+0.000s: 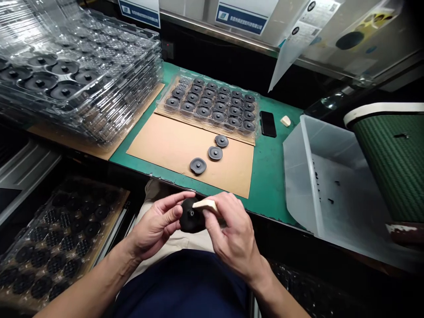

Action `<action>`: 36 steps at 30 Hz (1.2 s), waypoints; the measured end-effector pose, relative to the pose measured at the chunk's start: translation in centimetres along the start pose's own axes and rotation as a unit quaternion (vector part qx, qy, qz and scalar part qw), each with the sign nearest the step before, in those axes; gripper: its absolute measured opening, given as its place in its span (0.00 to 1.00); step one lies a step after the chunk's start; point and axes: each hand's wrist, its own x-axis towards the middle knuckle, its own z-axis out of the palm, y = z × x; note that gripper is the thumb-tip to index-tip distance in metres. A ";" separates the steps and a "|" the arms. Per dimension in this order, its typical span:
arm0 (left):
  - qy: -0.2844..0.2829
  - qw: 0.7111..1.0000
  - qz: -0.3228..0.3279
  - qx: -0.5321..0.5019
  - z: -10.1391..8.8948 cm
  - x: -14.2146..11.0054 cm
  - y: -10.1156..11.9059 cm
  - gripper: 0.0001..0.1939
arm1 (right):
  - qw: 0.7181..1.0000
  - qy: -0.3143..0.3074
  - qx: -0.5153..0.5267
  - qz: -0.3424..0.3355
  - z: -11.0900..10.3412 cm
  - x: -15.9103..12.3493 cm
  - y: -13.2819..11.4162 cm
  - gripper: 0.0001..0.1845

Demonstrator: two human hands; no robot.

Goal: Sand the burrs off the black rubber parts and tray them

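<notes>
My left hand (155,223) grips a round black disc (190,223) by its left edge, thumb in front and fingers behind. The disc has a small raised hub at its centre and is held above my lap, near the table's front edge. In my right hand (233,234) is a cream-coloured flat piece (206,204), its tip against or just over the disc's face; I cannot tell if they touch. Beyond my hands, three grey discs, the nearest disc (198,165) among them, lie on a cardboard sheet (165,143).
A clear tray (162,106) holding many discs stands behind the cardboard. Stacked clear trays (122,95) rise at the left, with another filled tray (49,247) below. To the right are a phone (267,124), a cream piece (285,120), a plastic bin (300,172) and a green belt (394,154).
</notes>
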 end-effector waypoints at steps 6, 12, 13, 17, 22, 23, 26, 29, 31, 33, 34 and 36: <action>-0.047 0.991 -0.110 -0.060 0.0 -0.1 -1.2 0.21 | 0.985 -0.098 -0.016 -0.141 -0.9 0.5 0.3 0.14; 0.033 0.996 0.049 -0.073 0.1 0.2 -0.6 0.23 | 0.997 -0.026 0.037 0.056 0.4 0.0 -0.3 0.14; 0.036 0.995 0.067 -0.060 0.1 0.2 -0.5 0.24 | 0.994 -0.042 0.065 0.072 0.6 -0.2 -0.4 0.14; 0.036 0.996 0.076 -0.034 -0.2 0.0 0.0 0.24 | 0.998 -0.016 0.032 0.053 0.6 -0.2 -0.5 0.12; -0.025 0.998 -0.055 -0.009 -0.4 -0.3 -0.4 0.20 | 0.997 -0.058 -0.029 -0.035 -0.6 0.2 -0.1 0.10; -0.033 0.997 -0.073 -0.014 -0.4 -0.3 -0.7 0.20 | 0.995 -0.081 -0.026 -0.060 -0.8 0.3 0.0 0.11; -0.038 0.991 -0.119 -0.039 -0.3 -0.4 -1.2 0.22 | 0.982 -0.137 -0.028 -0.130 -1.1 0.6 0.1 0.15; -0.023 0.991 -0.109 -0.070 -0.3 -0.3 -1.2 0.21 | 0.986 -0.109 -0.055 -0.111 -0.7 0.4 0.4 0.11; 0.002 0.996 -0.044 -0.083 -0.3 -0.1 -0.9 0.19 | 0.997 -0.054 -0.051 -0.034 -0.3 0.1 0.4 0.09; 0.017 0.997 0.019 -0.069 -0.4 0.1 -0.8 0.23 | 0.998 -0.043 -0.002 0.043 0.2 -0.1 0.2 0.14; 0.020 0.998 0.039 -0.053 -0.3 0.3 -0.8 0.26 | 0.996 -0.050 0.031 0.066 0.5 -0.2 -0.1 0.15; 0.020 0.998 0.065 -0.020 -0.1 0.4 -0.8 0.30 | 0.993 -0.044 0.081 0.080 0.8 -0.2 -0.8 0.13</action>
